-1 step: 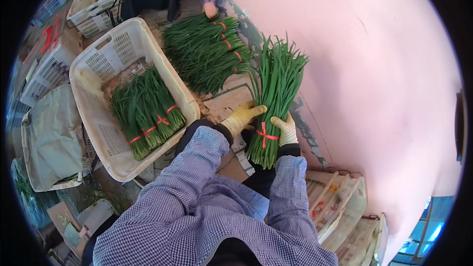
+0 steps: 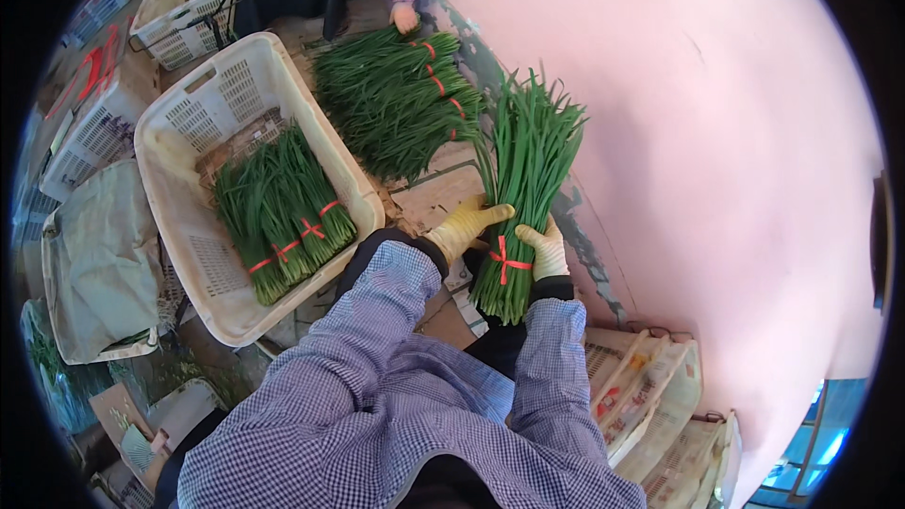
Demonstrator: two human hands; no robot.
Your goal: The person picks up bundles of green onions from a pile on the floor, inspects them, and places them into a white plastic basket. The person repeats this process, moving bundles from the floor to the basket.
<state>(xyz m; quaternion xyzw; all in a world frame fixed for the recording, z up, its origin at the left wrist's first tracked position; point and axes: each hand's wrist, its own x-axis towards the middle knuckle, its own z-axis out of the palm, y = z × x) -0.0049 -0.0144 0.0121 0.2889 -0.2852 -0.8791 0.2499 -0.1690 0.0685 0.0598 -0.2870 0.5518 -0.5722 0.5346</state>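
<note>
Both my gloved hands hold a bunch of garlic chives (image 2: 530, 155), leaf tips pointing away from me and a red tie round its lower stems. My left hand (image 2: 464, 226), in a yellowish glove, is closed on its left side with the thumb across the leaves. On the other side my right hand (image 2: 546, 250) grips the stems just beside the red tie, thumb on top. Left of me stands a big white plastic crate (image 2: 255, 328) with several tied bunches (image 2: 283, 217) lying in it. More tied bunches (image 2: 401, 99) lie beyond my hands on the floor.
A co-worker's hand (image 2: 404, 18) touches the far pile; their other hand holds a white crate (image 2: 156, 33). A pink wall (image 2: 716, 132) rises on the right. Stacked crates (image 2: 650, 386) stand near my right side. A cloth-covered crate (image 2: 102, 264) is at the left.
</note>
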